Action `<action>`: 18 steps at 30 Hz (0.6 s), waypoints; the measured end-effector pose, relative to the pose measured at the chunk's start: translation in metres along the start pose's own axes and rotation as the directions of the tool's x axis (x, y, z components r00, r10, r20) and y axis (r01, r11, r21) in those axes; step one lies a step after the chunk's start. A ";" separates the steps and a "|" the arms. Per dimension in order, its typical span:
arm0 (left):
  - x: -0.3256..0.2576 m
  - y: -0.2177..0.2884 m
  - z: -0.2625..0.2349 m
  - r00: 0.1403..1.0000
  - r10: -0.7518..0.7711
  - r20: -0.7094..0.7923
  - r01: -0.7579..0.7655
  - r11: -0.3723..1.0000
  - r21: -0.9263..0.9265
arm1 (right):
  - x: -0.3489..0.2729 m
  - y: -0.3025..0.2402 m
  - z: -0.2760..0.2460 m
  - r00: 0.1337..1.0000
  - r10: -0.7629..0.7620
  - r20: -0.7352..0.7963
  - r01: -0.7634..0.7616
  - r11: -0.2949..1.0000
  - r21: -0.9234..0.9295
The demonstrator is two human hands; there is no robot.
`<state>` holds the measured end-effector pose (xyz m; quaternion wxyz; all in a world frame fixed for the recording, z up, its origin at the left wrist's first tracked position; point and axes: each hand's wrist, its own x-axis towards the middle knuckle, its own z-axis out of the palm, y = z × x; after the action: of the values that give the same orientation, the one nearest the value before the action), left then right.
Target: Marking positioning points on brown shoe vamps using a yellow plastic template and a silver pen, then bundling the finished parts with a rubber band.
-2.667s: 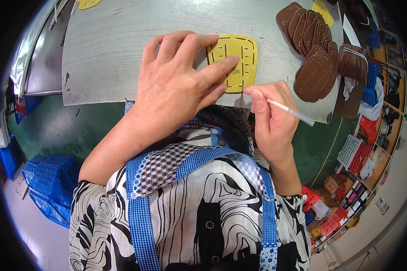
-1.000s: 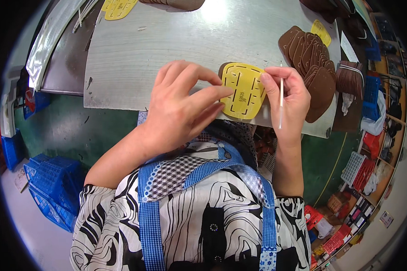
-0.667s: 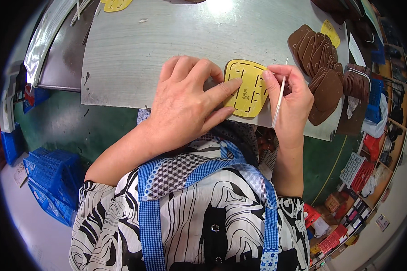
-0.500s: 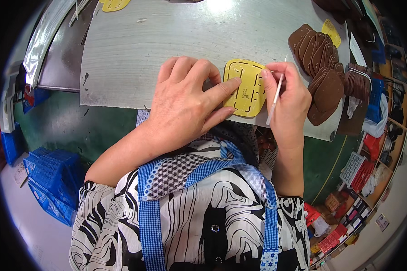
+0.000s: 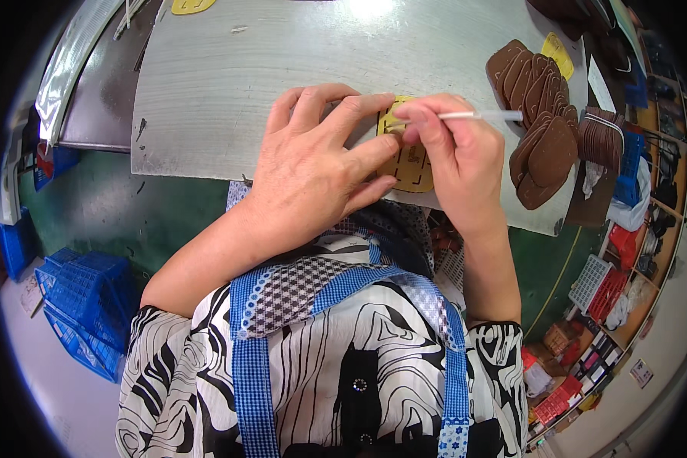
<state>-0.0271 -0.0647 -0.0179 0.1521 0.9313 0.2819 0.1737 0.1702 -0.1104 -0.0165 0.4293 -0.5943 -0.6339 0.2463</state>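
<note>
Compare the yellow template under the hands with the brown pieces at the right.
The yellow template is a single piece pinned flat by the left hand, with the right hand working a thin white stick over it; the brown pieces lie untouched. The template has slots cut through it; the brown pieces look solid. The brown pieces are many and overlap in a fan. Both lie on the grey table.

The grey counter [image 5: 229, 84] carries a yellow template [image 5: 412, 164] at its near edge and brown leather pieces [image 5: 538, 114] at three o'clock.
</note>
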 end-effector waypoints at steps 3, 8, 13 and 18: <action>-0.001 0.001 0.002 1.000 -0.001 -0.028 0.001 1.000 0.012 | 0.004 0.002 -0.007 0.999 -0.013 -0.042 0.006 0.985 -0.171; -0.001 0.001 0.003 0.998 -0.001 -0.064 0.002 1.000 0.022 | -0.027 0.004 -0.027 0.988 0.041 -0.150 -0.092 0.931 -0.353; -0.001 0.000 0.003 0.999 -0.002 -0.054 0.003 1.000 0.024 | -0.056 -0.016 -0.025 0.979 0.155 -0.132 -0.186 0.947 -0.263; 0.001 -0.001 0.004 0.998 -0.011 -0.064 0.013 1.000 0.023 | -0.035 -0.011 -0.015 0.942 0.118 -0.314 -0.128 0.992 -0.014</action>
<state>-0.0255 -0.0645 -0.0212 0.1334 0.9252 0.2941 0.1992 0.1744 -0.1493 -0.0080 0.4978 -0.6716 -0.5236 0.1643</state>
